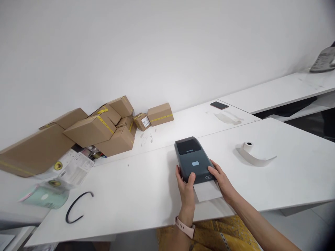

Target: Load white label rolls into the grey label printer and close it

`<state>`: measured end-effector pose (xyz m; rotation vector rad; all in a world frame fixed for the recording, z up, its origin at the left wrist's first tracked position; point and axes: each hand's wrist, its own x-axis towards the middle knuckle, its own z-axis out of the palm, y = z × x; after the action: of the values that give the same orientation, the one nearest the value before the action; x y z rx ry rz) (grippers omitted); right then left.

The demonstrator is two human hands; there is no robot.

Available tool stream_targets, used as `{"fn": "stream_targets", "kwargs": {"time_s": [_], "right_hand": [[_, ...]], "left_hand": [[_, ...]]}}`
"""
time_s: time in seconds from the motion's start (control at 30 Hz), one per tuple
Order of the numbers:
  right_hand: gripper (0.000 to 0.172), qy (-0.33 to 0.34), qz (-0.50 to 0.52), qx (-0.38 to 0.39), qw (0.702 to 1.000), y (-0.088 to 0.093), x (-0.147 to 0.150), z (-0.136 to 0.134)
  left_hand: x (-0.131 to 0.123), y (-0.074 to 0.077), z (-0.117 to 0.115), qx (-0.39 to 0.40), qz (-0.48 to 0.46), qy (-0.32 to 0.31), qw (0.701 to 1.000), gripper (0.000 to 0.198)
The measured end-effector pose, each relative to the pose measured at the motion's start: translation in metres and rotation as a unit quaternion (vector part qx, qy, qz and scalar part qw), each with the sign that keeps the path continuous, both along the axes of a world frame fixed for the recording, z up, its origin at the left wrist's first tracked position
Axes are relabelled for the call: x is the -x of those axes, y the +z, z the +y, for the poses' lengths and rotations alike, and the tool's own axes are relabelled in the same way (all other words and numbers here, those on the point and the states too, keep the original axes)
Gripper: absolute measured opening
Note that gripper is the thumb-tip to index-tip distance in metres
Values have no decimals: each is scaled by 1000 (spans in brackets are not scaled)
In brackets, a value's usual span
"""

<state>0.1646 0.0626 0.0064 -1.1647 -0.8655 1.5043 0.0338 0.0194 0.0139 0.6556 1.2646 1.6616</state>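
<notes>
A dark grey label printer (192, 159) sits on the white table (136, 198) in front of me. My left hand (186, 188) grips its near left corner, thumb on top. My right hand (222, 181) holds its near right corner, fingers curled against the side. A white paper label (208, 191) sticks out of the printer's front slot between my hands. A pink watch is on my left wrist.
A small roll of white paper (252, 153) lies unrolled to the right. Several cardboard boxes (104, 129) are piled at the back left by the wall, with papers and a mint-green packet (47, 197) near them. A black cable (77, 205) lies front left. A phone (219, 105) rests farther back.
</notes>
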Motion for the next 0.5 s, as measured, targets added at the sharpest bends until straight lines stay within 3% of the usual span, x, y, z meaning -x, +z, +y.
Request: {"fn": "stream_targets", "kwargs": {"time_s": [0.27, 0.5], "right_hand": [[66, -53, -59, -65, 995, -5, 6, 1], [64, -7, -57, -56, 997, 3, 0, -3]], "left_hand": [[-1, -6, 1, -38, 36, 8, 999, 74], [9, 6, -1, -10, 21, -29, 999, 84]]}}
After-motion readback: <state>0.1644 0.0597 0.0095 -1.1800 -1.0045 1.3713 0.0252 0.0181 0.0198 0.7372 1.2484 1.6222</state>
